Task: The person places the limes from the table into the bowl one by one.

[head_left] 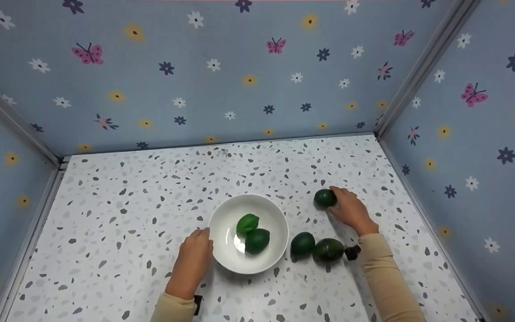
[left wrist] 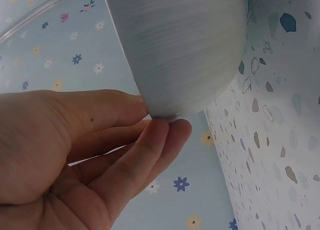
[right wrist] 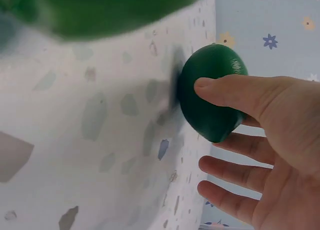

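A white bowl (head_left: 221,255) stands on the table with a bright green lime (head_left: 247,223) and a darker green fruit (head_left: 257,241) inside, touching each other. My left hand (head_left: 195,255) pinches the bowl's left rim; thumb and fingertips meet at the rim in the left wrist view. Beyond the bowl, to the right, my right hand (head_left: 350,209) holds a smooth dark green fruit (right wrist: 207,107) with a blunt tip. Its thumb lies across the near side of the fruit, while the lower fingers stay off it. Whether the fruit touches the table is hard to tell.
Right of the bowl lie another dark green fruit (head_left: 302,245) and a mottled dark avocado-like fruit (head_left: 328,250), side by side near the right forearm. The speckled table (head_left: 119,214) is bounded by patterned blue panels (head_left: 221,53) at the back and sides.
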Tool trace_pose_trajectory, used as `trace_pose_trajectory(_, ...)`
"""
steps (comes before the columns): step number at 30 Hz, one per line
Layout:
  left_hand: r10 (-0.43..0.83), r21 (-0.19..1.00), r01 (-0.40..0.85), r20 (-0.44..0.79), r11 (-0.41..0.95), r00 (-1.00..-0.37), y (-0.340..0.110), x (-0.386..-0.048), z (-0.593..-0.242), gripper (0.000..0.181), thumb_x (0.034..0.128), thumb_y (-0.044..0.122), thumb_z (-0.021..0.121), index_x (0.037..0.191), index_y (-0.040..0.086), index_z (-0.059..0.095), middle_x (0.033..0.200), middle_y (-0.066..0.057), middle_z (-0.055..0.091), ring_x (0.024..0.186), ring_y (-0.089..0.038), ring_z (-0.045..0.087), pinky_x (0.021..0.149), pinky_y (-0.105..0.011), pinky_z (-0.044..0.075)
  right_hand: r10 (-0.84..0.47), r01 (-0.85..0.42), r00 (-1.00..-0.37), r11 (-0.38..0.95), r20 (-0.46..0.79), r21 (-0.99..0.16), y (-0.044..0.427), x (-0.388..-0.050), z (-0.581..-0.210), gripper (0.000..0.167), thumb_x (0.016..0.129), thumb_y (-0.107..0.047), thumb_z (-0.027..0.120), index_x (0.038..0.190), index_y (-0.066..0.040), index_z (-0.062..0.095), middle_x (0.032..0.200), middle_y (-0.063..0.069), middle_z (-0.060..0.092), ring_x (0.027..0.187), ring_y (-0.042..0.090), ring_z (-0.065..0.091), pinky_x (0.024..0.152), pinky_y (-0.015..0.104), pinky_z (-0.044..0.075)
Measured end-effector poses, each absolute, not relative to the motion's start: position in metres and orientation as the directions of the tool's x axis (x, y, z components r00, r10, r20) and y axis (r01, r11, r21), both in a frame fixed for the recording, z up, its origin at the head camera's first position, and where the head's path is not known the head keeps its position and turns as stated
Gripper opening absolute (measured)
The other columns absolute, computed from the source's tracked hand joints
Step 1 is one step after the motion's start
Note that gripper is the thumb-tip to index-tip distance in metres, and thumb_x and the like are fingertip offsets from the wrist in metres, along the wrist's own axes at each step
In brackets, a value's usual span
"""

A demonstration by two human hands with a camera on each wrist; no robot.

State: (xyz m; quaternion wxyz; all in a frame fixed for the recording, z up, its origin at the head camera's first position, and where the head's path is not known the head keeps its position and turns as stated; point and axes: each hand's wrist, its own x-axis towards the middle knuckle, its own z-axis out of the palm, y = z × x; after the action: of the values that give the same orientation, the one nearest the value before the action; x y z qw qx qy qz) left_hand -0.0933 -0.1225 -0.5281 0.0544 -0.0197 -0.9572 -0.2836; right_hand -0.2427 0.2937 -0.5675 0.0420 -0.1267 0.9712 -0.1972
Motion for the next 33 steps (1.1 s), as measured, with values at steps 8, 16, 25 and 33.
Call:
trace_pose_trajectory(8,0.011,0.546,0.073,0.115,0.835,-0.993,-0.123,-0.093,-0.526,0.026,0.0912,-0.007,0.064,0.116,-0.015,0.063,0.109,-0.030,0.065,0.100,-0.047,0.065,0.085,-0.053,0.057,-0.242,-0.216,-0.970,0.895,-0.018,-0.389,0.293,-0.242,-0.571,0.062,0.090,-0.015,0.076,0.143,0.002,0.047,0.134,0.025,0.056,0.121,0.043,0.053,0.101,0.059,0.044)
trace_pose_trajectory(16,-0.008,0.544,0.029,0.066,0.839,-0.998,-0.121,-0.094,-0.526,0.029,0.0938,-0.003,0.063,0.121,-0.014,0.061,0.115,-0.031,0.064,0.105,-0.047,0.064,0.089,-0.052,0.055,-0.234,-0.204,-0.972,0.892,-0.026,-0.403,0.294,-0.241,-0.570,0.058,0.091,-0.019,0.076,0.140,0.000,0.051,0.129,0.021,0.060,0.118,0.041,0.056,0.099,0.057,0.046)
trace_pose_trajectory(25,-0.002,0.537,0.046,0.087,0.842,-0.996,-0.122,-0.093,-0.527,0.028,0.0924,-0.004,0.064,0.118,-0.014,0.063,0.112,-0.030,0.065,0.102,-0.047,0.065,0.088,-0.053,0.055,-0.251,-0.234,-0.968,0.888,0.010,-0.395,0.290,-0.234,-0.557,0.062,0.090,-0.024,0.077,0.141,0.000,0.050,0.132,0.022,0.059,0.119,0.041,0.056,0.099,0.057,0.046)
trace_pose_trajectory(33,0.000,0.542,0.046,0.084,0.839,-0.996,-0.122,-0.092,-0.525,0.027,0.0928,-0.005,0.063,0.118,-0.013,0.063,0.113,-0.030,0.064,0.103,-0.047,0.064,0.088,-0.055,0.055,-0.292,-0.294,-0.954,0.880,0.064,-0.374,0.277,-0.221,-0.537,0.062,0.089,-0.029,0.078,0.139,-0.002,0.053,0.129,0.018,0.062,0.115,0.037,0.059,0.097,0.056,0.048)
